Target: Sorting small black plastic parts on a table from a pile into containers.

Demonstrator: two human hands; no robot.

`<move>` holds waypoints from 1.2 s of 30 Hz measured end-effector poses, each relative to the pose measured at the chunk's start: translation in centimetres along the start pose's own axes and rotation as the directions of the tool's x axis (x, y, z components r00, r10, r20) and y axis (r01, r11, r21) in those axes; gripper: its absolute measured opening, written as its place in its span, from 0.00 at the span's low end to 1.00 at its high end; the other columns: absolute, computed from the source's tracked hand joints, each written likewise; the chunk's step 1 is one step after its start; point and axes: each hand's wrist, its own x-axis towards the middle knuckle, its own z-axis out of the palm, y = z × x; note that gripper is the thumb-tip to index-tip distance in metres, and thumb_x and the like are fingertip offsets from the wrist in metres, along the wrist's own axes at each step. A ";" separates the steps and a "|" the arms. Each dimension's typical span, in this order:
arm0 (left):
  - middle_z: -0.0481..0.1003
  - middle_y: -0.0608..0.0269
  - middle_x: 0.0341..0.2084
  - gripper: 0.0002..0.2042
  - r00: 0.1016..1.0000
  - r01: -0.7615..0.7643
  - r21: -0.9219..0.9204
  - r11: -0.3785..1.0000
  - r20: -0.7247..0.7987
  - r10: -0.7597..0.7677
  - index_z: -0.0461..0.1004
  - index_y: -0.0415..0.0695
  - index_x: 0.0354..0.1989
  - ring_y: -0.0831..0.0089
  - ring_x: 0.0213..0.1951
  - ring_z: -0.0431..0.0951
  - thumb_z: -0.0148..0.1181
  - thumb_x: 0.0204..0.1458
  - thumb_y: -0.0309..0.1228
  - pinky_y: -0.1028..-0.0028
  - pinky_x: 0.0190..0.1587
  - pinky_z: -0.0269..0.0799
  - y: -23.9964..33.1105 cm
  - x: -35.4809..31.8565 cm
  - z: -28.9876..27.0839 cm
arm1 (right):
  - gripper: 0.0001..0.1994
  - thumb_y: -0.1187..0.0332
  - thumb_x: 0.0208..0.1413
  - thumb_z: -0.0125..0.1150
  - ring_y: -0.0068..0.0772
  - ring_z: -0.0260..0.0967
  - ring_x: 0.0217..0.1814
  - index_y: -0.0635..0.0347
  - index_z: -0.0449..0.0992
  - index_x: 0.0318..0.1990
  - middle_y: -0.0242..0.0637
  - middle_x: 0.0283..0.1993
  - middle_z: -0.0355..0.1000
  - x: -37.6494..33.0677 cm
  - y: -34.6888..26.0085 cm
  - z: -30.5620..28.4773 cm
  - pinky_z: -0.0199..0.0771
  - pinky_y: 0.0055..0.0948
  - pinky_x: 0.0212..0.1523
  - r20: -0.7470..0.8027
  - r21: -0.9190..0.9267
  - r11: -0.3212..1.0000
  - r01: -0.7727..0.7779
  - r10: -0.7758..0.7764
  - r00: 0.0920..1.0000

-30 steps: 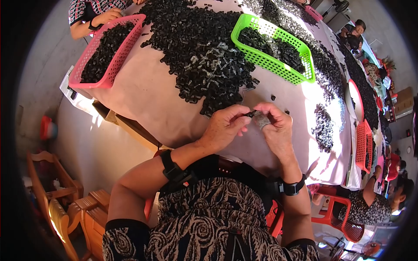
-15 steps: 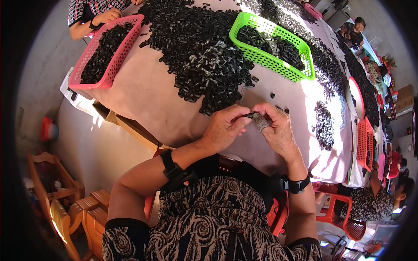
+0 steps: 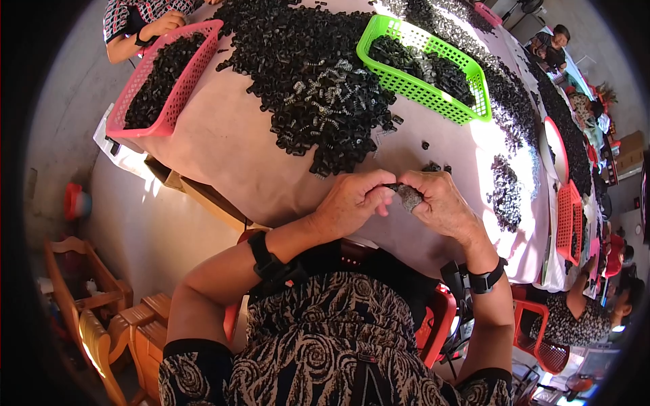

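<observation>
My left hand [image 3: 353, 201] pinches a small black part [image 3: 391, 186] between thumb and fingers, above the near edge of the table. My right hand [image 3: 443, 206] is closed at the other end of the same part, its fingers bent around it. A grey wrapping [image 3: 410, 198] covers one finger of that hand. The part is mostly hidden by the fingertips, so its exact shape does not show. Just beyond my hands spreads a large pile of small black plastic pieces [image 3: 284, 74], with pale metal coil springs [image 3: 325, 101] lying on its near side.
A green basket [image 3: 433, 103] of black pieces stands beyond my right hand, a pink basket [image 3: 177, 101] at the left. Several loose pieces [image 3: 433, 166] lie near my right hand. Another person's hand [image 3: 164, 24] rests by the pink basket. At far right stands a red basket [image 3: 569, 220].
My right hand has turned, its wrist and forearm swinging out to the right, while its fingers curl further in. My left hand has stayed nearly in place on the part.
</observation>
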 end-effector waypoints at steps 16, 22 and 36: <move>0.72 0.58 0.24 0.10 0.976 -0.201 0.236 0.951 -0.035 0.215 0.69 0.35 0.44 0.73 0.24 0.77 0.48 0.54 0.17 0.77 0.26 0.73 0.7 -0.6 0.6 | 0.06 0.80 0.41 0.52 0.57 0.66 0.28 0.66 0.66 0.29 0.50 0.24 0.66 -0.7 0.3 2.2 0.67 0.39 0.28 -0.154 0.031 0.999 0.029 -0.024 0.988; 0.73 0.59 0.25 0.10 0.984 -0.168 0.191 0.967 -0.021 0.175 0.69 0.35 0.44 0.75 0.25 0.77 0.49 0.54 0.18 0.78 0.25 0.73 0.7 0.2 0.3 | 0.07 0.81 0.43 0.50 0.57 0.65 0.29 0.66 0.68 0.33 0.52 0.24 0.66 -0.8 0.7 2.1 0.67 0.38 0.32 -0.146 0.091 0.995 -0.038 0.051 0.988; 0.64 0.65 0.40 0.08 0.987 -0.139 -0.162 0.977 0.060 0.150 0.73 0.39 0.42 0.79 0.40 0.68 0.55 0.53 0.21 0.80 0.43 0.68 1.0 0.0 0.5 | 0.09 0.62 0.57 0.55 0.08 0.56 0.23 0.57 0.73 0.37 0.19 0.25 0.62 -2.6 0.4 0.8 0.48 0.10 0.18 0.323 0.813 0.324 -0.483 0.439 0.839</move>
